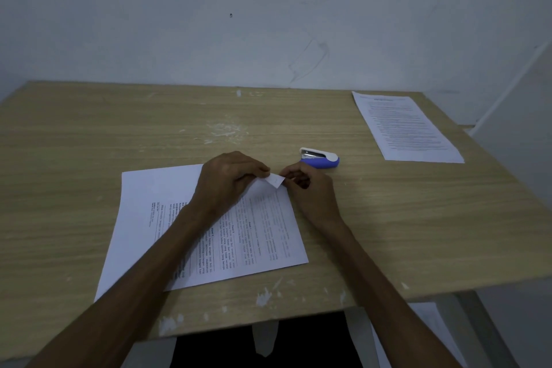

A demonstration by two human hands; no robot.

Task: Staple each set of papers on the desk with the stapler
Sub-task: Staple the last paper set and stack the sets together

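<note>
A light wood-grain tabletop (89, 134) fills the middle, marked with white paint smears at the far centre and along its near edge. Behind it rises a scuffed pale wall (268, 9). A white table leg (484, 329) shows at the near right.

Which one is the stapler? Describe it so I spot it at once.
Start at the wooden desk, then go just beyond the right hand. The stapler lies there on its side, touched by neither hand. It is the only blue-and-white thing; everything else is paper.
</note>
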